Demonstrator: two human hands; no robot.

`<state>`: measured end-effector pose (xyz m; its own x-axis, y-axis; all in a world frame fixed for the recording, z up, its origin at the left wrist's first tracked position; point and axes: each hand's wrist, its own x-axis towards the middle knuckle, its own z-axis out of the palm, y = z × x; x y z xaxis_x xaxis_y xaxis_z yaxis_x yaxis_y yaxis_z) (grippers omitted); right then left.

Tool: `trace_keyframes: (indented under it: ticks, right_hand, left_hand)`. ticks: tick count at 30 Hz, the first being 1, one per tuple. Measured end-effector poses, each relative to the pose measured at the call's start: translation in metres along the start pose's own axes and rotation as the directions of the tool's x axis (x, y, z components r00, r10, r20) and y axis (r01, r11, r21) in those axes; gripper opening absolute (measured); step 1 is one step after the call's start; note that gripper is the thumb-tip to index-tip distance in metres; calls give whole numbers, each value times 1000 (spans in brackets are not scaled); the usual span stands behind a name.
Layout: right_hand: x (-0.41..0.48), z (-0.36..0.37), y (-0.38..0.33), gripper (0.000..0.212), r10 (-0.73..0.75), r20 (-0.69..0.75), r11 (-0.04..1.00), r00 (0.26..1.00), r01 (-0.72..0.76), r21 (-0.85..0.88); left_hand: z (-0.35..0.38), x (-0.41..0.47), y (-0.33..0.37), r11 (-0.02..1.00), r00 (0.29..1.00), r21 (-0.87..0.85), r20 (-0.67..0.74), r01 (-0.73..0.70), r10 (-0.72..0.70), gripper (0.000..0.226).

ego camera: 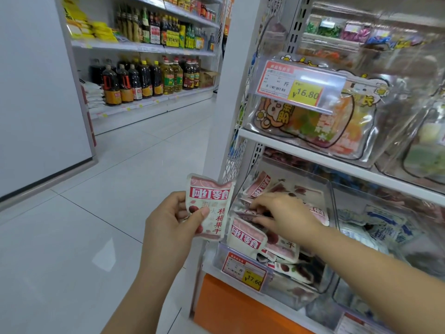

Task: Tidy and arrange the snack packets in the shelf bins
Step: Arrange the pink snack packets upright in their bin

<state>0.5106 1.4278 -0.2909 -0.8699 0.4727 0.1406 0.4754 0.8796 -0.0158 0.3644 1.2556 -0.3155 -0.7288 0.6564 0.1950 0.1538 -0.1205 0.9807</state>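
My left hand (172, 221) grips a white and pink snack packet (212, 203) with red lettering, held upright just left of the shelf. My right hand (284, 213) reaches into the clear bin (322, 186) on the lower shelf, and its curled fingers pinch a packet (245, 214) lying in the pile. Several matching pink packets (248, 239) lie jumbled in that bin, some flat, some on edge. The right fingertips are partly hidden among the packets.
A neighbouring clear bin (375, 227) to the right holds blue and white packets. The shelf above carries a clear bin of cartoon-printed bags (313, 121) with a 16.80 price tag (298, 85). A 17.60 tag (245, 271) hangs on the lower bin. Bottles (144, 80) fill far shelves across the tiled aisle.
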Motion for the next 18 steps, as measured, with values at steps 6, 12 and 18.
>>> trace_keyframes:
  ticks: [6,12,18]
  right_hand:
    - [-21,-2,-24,15,-94,-147,995,985,98,16]
    - [-13,-1,-34,28,59,97,995,994,-50,-91]
    - [-33,-42,-24,19,139,36,920,990,-142,366]
  left_hand:
    - [3,0,1,1000,1000,-20,13,-1,1,18]
    - [5,-3,4,1000,1000,-12,-3,-12,12,16]
    - [4,-5,5,999,999,-16,17,-31,31,13]
